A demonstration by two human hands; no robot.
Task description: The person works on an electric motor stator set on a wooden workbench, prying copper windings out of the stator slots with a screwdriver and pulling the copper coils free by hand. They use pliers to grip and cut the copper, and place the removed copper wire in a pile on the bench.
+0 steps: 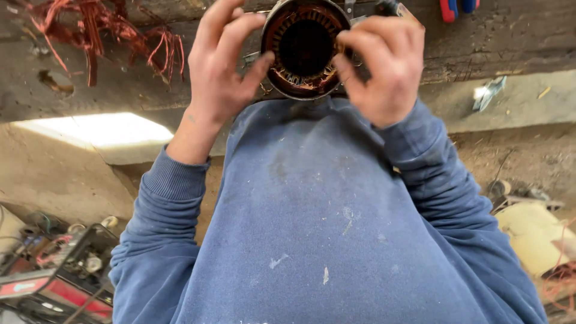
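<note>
Nearest the lens, a blue sweatshirt (318,228) flecked with pale spots fills the lower part of the view, its two sleeves running up to the hands. Beyond it, a round motor stator (305,49) is set on the worn wooden bench (516,36), at the top centre of the view, its dark bore ringed by copper windings. The stator is flanked by both hands. The left hand (225,63) is placed against the left rim, fingers curled and the thumb pressed to the winding edge. The right hand (384,66) is pinched at the right rim, thumb and forefinger closed on the copper there — whether a single wire is held cannot be told. Part of the stator's outer shell is hidden by the fingers of both hands.

One tangle of stripped copper wire (102,33) is seen at the bench's upper left, well apart from the stator. One tool with red and blue handles (457,8) is cut off by the top edge at the right. Below the bench — on the dirt floor — a red machine (51,288) with cables is seen at lower left, and a yellowish sack (531,231) at lower right.
</note>
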